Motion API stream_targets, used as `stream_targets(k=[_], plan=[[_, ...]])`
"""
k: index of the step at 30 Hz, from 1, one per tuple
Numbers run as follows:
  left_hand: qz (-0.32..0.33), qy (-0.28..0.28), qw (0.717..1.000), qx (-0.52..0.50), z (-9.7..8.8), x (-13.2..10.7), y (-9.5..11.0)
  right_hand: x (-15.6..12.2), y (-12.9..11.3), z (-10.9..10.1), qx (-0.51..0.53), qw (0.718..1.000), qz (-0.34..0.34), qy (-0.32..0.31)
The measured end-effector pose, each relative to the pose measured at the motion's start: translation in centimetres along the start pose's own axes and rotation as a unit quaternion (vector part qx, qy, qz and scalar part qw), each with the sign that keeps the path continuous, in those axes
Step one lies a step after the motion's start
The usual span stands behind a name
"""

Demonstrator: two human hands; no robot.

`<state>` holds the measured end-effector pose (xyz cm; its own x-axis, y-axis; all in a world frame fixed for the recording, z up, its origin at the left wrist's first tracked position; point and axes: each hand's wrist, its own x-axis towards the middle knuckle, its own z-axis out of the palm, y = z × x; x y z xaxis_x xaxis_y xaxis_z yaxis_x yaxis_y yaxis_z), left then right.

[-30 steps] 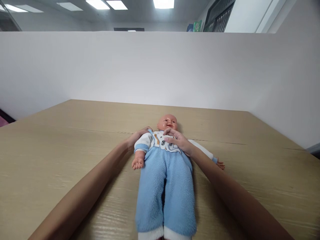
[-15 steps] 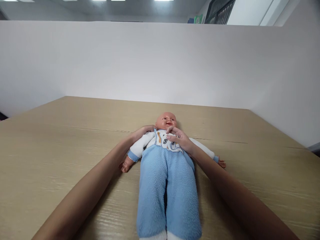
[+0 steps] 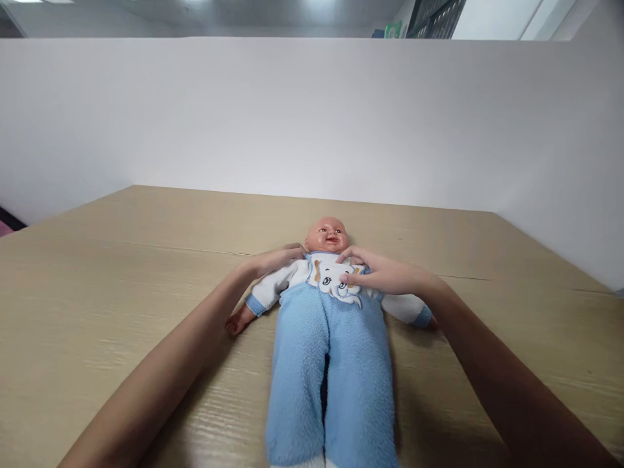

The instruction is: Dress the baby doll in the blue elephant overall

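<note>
Hands [image 3: 277,262] [image 3: 387,274] on smooth-headed doll [image 3: 329,318] in fuzzy clothes [image 3: 299,370]

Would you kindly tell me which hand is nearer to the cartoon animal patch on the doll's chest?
Right. The right hand lies partly over the patch; the left hand is at the doll's shoulder.

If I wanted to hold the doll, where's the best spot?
Probably around the trunk of the doll, coming from both sides, just below the outstretched arms: it lies face up, and the trunk looks broader and steadier than those thin arms.
</note>
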<state>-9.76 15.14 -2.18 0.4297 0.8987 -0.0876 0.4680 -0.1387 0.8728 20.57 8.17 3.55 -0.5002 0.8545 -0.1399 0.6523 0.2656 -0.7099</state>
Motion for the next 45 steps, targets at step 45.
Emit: stream_targets(k=[45], plan=[[0.333, 0.078, 0.914, 0.219, 12.4, -2.6, 9.2, -8.3, 9.5, 4.7, 0.3, 0.868, -0.048, 0.392]])
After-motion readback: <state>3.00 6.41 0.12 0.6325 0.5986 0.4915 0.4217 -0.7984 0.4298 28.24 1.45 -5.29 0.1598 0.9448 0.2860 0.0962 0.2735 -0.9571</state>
